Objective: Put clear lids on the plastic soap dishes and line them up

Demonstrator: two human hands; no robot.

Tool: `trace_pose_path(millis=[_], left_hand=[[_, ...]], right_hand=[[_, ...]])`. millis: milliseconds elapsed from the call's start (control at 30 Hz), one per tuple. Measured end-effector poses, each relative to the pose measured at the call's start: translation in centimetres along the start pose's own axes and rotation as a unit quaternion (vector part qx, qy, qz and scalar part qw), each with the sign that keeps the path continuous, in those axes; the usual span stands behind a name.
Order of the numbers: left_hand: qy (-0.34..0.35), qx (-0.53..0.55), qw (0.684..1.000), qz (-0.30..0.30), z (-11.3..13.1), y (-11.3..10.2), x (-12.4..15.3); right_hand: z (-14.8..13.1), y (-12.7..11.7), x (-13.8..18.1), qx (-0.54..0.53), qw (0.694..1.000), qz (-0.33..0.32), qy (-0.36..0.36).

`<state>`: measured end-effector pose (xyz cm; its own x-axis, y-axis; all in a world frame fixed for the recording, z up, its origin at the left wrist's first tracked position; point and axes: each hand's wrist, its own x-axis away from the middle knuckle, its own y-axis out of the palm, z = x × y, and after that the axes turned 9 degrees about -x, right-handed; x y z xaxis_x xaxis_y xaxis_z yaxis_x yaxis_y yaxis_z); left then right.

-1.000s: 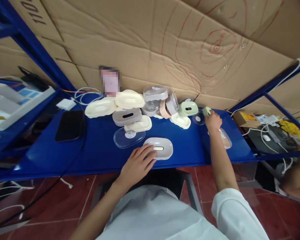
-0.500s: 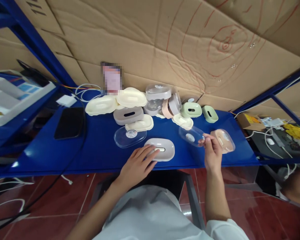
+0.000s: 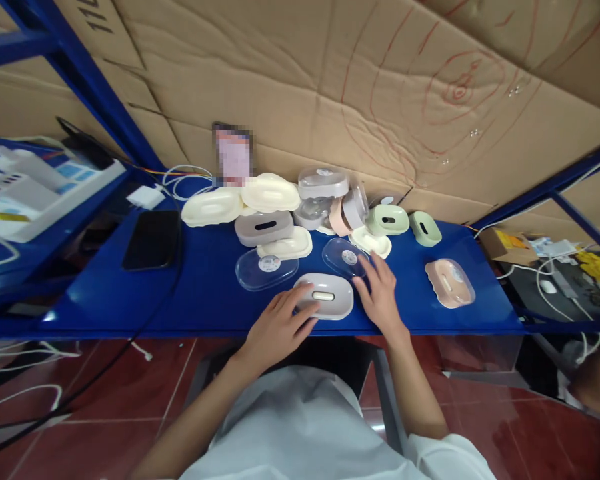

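Note:
A pale grey oval plastic box (image 3: 339,303) with a small cream bar in its middle slot sits near the table's front edge. My left hand (image 3: 279,321) rests at its left end, fingers spread and touching the rim. Just behind the box, a clear oval lid (image 3: 336,253) with a round white label lies on the table. My right hand (image 3: 381,293) is at the lid's right edge, its fingers apart and the fingertips touching or overlapping it. Another clear lid (image 3: 253,270) with a label lies to the left, partly under a cream tray (image 3: 293,244).
Behind are cream trays (image 3: 213,205), grey boxes (image 3: 265,228) and green boxes (image 3: 393,222). A peach box (image 3: 447,287) with a clear lid stands at the right. A black phone-like device (image 3: 151,240) and cables lie left on the blue table (image 3: 205,293).
My right hand has moved left with the clear lid, from beside the peach box to behind the grey box, and its fingers have spread. My left hand stays on the grey box.

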<state>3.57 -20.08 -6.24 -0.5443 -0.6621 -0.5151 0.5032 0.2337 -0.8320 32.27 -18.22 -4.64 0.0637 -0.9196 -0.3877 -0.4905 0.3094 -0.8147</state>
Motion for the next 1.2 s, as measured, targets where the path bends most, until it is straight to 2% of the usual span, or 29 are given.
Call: trace_pose_path(millis=[67, 100, 233, 300, 367, 467, 567, 633, 767, 900, 1100, 1200], left_hand=[[-0.015, 0.012, 1.000, 0.011, 0.0, -0.2, 0.0], [-0.023, 0.021, 0.999, 0.015, 0.0, -0.3, 0.0], [-0.035, 0.053, 0.998, 0.003, -0.1, -0.7, 0.0], [-0.041, 0.056, 0.997, -0.012, -0.2, -0.8, 0.0], [-0.042, 0.052, 0.998, -0.016, -0.2, -0.8, 0.0], [-0.046, 0.049, 0.998, 0.014, -0.4, -0.5, 0.1], [-0.075, 0.068, 0.994, 0.049, -0.8, -0.1, 0.2], [-0.088, 0.080, 0.991, 0.059, -0.9, 0.1, 0.3], [-0.089, 0.087, 0.990, 0.062, -1.1, 0.3, 0.4], [-0.124, 0.135, 0.981, 0.057, -1.2, 0.2, 0.4], [-0.138, 0.149, 0.979, 0.024, -1.3, 0.3, 0.4], [-0.137, 0.150, 0.979, 0.008, -1.3, 0.4, 0.5]], right_hand=[[0.0, 0.0, -0.3, 0.004, 0.997, -0.071, -0.037], [0.3, 0.0, -0.4, 0.007, 0.996, -0.081, -0.041], [2.2, -1.3, 0.3, 0.014, 0.999, -0.029, -0.024], [2.2, -2.2, 1.3, -0.010, 1.000, 0.000, -0.024], [0.9, -2.6, 2.5, -0.064, 0.997, 0.009, -0.031], [-2.6, -1.9, 4.1, -0.114, 0.991, -0.027, -0.063], [-5.5, -0.2, 4.7, -0.080, 0.987, -0.068, -0.120], [-6.1, 0.6, 4.7, -0.064, 0.983, -0.080, -0.151], [-5.3, 0.3, 4.1, -0.046, 0.975, -0.099, -0.196], [-5.0, -0.8, 3.4, -0.016, 0.963, -0.129, -0.237], [-5.3, -1.7, 2.8, 0.038, 0.954, -0.162, -0.250], [-4.9, -1.4, 3.0, 0.041, 0.952, -0.175, -0.248]])
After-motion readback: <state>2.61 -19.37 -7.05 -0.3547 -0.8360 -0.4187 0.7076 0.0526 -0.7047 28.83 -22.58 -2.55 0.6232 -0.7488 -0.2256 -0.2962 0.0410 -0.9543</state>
